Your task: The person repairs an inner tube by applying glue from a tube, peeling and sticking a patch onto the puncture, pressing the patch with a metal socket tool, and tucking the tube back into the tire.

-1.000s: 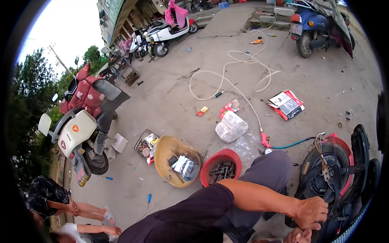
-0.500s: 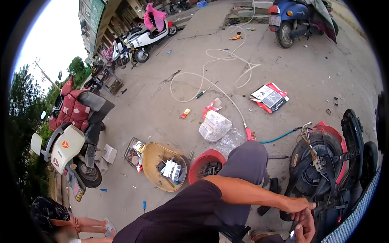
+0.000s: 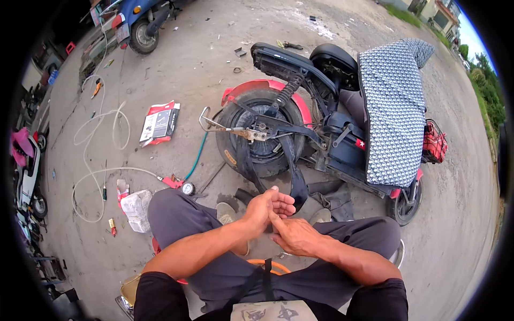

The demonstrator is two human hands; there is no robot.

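Observation:
In the head view my left hand is turned palm up with loosely spread fingers, and it holds nothing I can see. The index finger of my right hand touches the left palm, its thumb apart from that finger. Just beyond the hands lies a scooter on its side, its rear wheel facing me under a red fender. A black rubber inner tube hangs out of that wheel towards my hands. A metal bracket sits over the wheel's hub.
A teal hose leads to a round gauge by my left knee. Nearby are a whitish block, a red-and-white packet and a coiled pale hose. A patterned cover drapes the scooter. A blue scooter stands behind.
The view has swung to the right, so the fallen scooter now fills the middle. My hands still touch each other, and the left palm is now turned up with its fingers spread.

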